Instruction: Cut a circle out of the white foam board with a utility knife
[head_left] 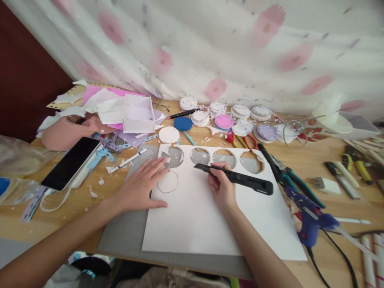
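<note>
A white foam-like sheet (192,224) lies on a grey cutting mat (120,236). Several round holes run along its far edge, and one circle is drawn in dark line near its left side. My left hand (145,184) rests flat on the sheet's left edge, fingers stretched out beside the drawn circle. In my right hand (222,182) is a black utility knife (249,181), gripped near its front end. Its tip points left, over the sheet just below the holes. Whether the blade touches the sheet I cannot tell.
Decorated discs (241,111) stand in a row along the curtain. A phone (72,162), a white box (138,114) and paper scraps crowd the left. A blue glue gun (312,220), pliers (303,184) and a white adapter (326,185) lie at the right. A white disc (168,135) sits behind the sheet.
</note>
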### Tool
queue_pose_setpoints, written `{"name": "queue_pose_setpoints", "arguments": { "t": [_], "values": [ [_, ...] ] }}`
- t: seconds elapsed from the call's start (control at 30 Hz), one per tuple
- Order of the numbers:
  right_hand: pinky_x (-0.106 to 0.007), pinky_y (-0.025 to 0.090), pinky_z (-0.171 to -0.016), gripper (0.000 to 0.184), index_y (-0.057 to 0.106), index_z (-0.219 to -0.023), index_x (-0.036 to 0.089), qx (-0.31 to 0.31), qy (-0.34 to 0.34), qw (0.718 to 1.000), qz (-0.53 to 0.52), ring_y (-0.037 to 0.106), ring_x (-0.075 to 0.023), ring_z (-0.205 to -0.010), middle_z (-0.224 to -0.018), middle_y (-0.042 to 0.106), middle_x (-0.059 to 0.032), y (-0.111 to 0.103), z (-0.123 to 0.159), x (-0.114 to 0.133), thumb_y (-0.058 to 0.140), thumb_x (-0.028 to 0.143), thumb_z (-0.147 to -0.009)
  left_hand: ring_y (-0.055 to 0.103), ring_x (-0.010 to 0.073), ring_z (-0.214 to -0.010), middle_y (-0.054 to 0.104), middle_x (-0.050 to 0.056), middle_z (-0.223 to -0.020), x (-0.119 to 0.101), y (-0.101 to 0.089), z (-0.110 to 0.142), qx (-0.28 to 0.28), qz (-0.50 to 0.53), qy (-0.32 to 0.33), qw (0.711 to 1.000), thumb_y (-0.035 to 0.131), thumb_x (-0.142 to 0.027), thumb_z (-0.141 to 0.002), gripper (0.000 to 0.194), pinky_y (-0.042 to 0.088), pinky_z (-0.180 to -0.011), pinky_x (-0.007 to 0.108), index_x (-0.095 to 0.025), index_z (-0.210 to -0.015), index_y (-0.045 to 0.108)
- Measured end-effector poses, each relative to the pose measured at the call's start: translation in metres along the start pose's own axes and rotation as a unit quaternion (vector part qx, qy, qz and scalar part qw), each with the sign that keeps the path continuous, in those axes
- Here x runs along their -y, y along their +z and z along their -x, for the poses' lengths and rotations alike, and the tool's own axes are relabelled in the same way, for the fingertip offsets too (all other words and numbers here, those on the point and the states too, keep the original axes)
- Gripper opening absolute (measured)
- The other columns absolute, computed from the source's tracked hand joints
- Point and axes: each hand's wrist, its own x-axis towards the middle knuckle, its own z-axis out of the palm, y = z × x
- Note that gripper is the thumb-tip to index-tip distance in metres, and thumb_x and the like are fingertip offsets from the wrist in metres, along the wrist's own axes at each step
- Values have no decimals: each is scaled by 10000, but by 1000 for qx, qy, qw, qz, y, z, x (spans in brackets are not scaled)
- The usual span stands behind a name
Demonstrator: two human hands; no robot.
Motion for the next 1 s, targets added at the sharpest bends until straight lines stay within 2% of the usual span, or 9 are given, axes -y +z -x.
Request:
{"name": "queue_pose_setpoints", "arguments": {
  "t": [0.13, 0.27, 0.47, 0.63, 0.73, 0.83, 1.0],
  "values": [
    [-180, 189, -373, 146, 502, -809, 224, -9, 12, 1000, -4, 325, -70, -392, -443, 403, 100, -3, 1, 3, 614, 226, -715, 456, 299, -1274, 473, 100, -1411, -10, -11, -14, 5, 13, 14, 1000, 573, -520, -831, 584, 364, -1068, 458, -250, -1340, 478],
    [-189, 198, -382, 162, 492, -812, 223, -10, 13, 1000, 1, 334, -76, -406, -454, 426, 95, -1, 0, 7, 618, 239, -712, 539, 275, -1153, 555, 83, -1244, -14, -21, -30, 32, 9, 21, 999, 573, -417, -858, 409, 444, -969, 408, -274, -1241, 553],
    [-209, 216, -387, 149, 488, -799, 223, -6, 10, 999, 31, 340, -91, -408, -451, 415, 94, 1, -2, 8, 607, 258, -717, 607, 230, -983, 548, 64, -1137, -19, -34, -39, 84, 16, 22, 996, 562, -422, -854, 291, 495, -788, 317, -238, -1076, 606],
    [-225, 241, -408, 148, 498, -809, 220, 3, 2, 997, 71, 359, -100, -423, -470, 444, 89, 2, 1, 7, 613, 266, -728, 593, 240, -990, 514, 85, -1160, -24, -31, -36, 98, 20, -4, 995, 548, -417, -861, 355, 498, -782, 331, -220, -1157, 535],
    [-232, 279, -431, 196, 500, -870, 232, 22, -12, 991, 128, 381, -106, -434, -500, 457, 95, 3, 4, 7, 632, 287, -735, 558, 252, -1056, 497, 100, -1187, -26, -23, -35, 75, 35, -21, 996, 521, -422, -884, 368, 474, -884, 368, -206, -1181, 507],
    [-239, 324, -457, 226, 475, -888, 246, 58, -31, 979, 193, 408, -113, -451, -538, 469, 94, 5, 8, 6, 634, 321, -746, 482, 286, -1143, 515, 114, -1183, -31, -12, -34, 17, 35, -37, 999, 510, -425, -894, 354, 419, -984, 426, -173, -1143, 522],
    [-247, 356, -494, 223, 464, -865, 241, 89, -57, 965, 239, 455, -123, -501, -591, 506, 74, 7, 10, 5, 627, 342, -750, 417, 322, -1139, 551, 120, -1095, -44, 2, -31, -45, 11, -83, 995, 496, -383, -900, 316, 387, -994, 491, -147, -1109, 526]
  ]
}}
